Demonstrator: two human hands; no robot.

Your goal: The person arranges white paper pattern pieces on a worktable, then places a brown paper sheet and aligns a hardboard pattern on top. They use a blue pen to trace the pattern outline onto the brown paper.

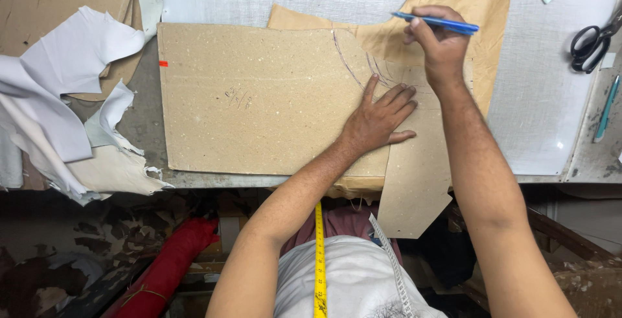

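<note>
Grey desk [146,120] carries a brown cardboard [259,97] sheet with a small orange tag [162,64] at its left edge. Left hand [379,118] presses flat, fingers spread, on it; right hand [440,46] grips a blue pen [435,23] over tan paper [476,0].

A tailoring workshop: cardboard patterns [259,97], scissors [591,46], fabric scraps [65,91] and a yellow tape measure [319,259].

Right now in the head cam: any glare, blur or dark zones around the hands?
Head view: light is even and flat over the cardboard sheet; both the left hand and the right hand with its blue pen are sharp. Mild glare whitens the pale sheet at right. Under the table edge it falls dark, with detail lost.
</note>
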